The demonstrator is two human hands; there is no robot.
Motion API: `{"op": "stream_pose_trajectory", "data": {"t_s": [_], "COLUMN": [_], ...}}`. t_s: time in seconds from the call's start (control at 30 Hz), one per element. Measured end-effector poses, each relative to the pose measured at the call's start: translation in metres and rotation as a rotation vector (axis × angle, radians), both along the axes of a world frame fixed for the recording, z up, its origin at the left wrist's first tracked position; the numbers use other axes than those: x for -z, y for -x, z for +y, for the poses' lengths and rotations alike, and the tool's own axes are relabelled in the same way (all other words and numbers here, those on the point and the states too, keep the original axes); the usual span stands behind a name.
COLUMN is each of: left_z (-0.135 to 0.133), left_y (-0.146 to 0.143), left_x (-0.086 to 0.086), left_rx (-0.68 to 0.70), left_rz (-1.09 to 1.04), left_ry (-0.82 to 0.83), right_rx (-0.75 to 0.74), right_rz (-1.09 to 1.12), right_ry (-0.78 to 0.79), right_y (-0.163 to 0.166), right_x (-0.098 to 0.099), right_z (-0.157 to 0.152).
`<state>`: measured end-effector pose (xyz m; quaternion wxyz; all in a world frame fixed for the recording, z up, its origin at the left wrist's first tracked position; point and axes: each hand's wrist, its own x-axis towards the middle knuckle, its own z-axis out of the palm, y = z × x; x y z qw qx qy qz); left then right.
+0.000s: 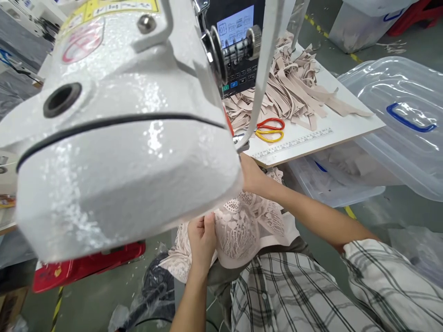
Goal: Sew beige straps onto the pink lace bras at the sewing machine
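A pale beige lace bra (238, 233) with moulded cups lies across my lap, below the head of a white sewing machine (128, 170). My left hand (201, 236) is closed on the lace edge at the left of a cup, thumb on top. Close to the machine and just under the table edge is my right hand (255, 177). Its fingers disappear behind the machine head, so their hold is hidden. The needle area is out of sight too. More lace hangs down to the left of my left hand.
On the white table (349, 122) lie a heap of beige fabric strips (290, 85), red-and-yellow-handled scissors (272, 130) and a printed ruler strip (294, 143). A control screen (236, 27) stands behind the machine. Clear plastic bins (404, 138) are at right, a red stool (90, 265) at lower left.
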<state>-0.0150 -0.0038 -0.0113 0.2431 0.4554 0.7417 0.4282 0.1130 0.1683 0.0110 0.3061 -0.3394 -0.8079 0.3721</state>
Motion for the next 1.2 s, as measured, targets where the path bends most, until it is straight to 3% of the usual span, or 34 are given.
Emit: {"op": "stream_pose_trajectory", "data": {"t_s": [0.3, 0.6, 0.73, 0.87, 0.97, 1.03, 1.13, 1.2], "left_z": [0.001, -0.006, -0.005, -0.004, -0.01, -0.015, -0.016, -0.015], "left_y": [-0.005, -0.005, -0.001, -0.012, -0.043, -0.068, -0.09, -0.085], "left_x": [-0.016, -0.016, -0.014, -0.016, -0.005, 0.011, 0.04, 0.055], "left_rx": [0.014, 0.024, 0.062, 0.228, 0.332, 0.417, 0.521, 0.532], "left_rz": [0.15, 0.039, -0.155, -0.702, -1.102, -1.207, -0.986, -0.768], "left_ry": [0.001, 0.013, 0.051, 0.291, 0.412, 0.418, 0.412, 0.413], "right_rx": [0.003, 0.016, 0.03, -0.009, -0.071, -0.144, -0.204, -0.03], "right_rz": [0.039, 0.071, 0.107, 0.17, 0.215, 0.248, 0.317, 0.431], "right_ry": [-0.023, 0.029, 0.023, 0.048, 0.178, 0.283, 0.556, 0.771], "right_y": [0.0, 0.001, 0.002, -0.007, -0.026, -0.041, -0.059, -0.071], "right_x": [0.004, -0.003, -0.002, -0.009, -0.02, -0.025, -0.011, 0.012], "right_z": [0.001, -0.002, -0.005, -0.009, -0.014, -0.019, -0.027, -0.029]}}
